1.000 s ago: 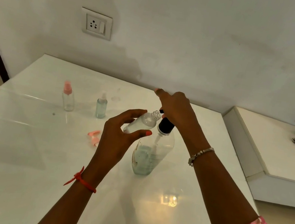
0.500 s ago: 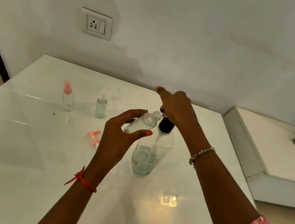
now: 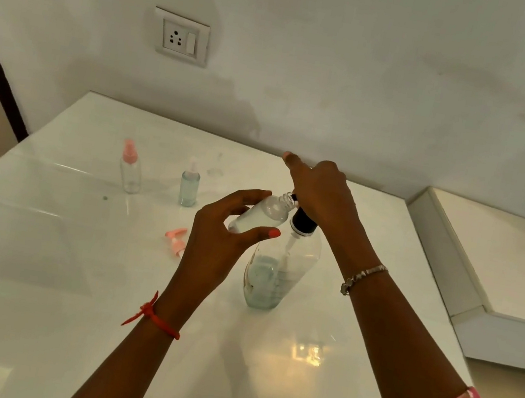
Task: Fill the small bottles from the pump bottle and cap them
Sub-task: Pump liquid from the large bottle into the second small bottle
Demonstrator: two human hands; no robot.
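Filling is under way: the left hand (image 3: 211, 246) grips a tilted small bottle (image 3: 260, 214), its mouth at the spout, while the right hand (image 3: 321, 194) closes over the pump (image 3: 302, 221). Next, probably steady pressing. Two capped bottles (image 3: 189, 183) and a loose cap (image 3: 176, 240) lie clear.

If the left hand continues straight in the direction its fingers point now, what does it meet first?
Probably the pump bottle: the left hand tilts the small bottle up and right, its open neck nearly at the black pump head under the right hand. Depth is uncertain.
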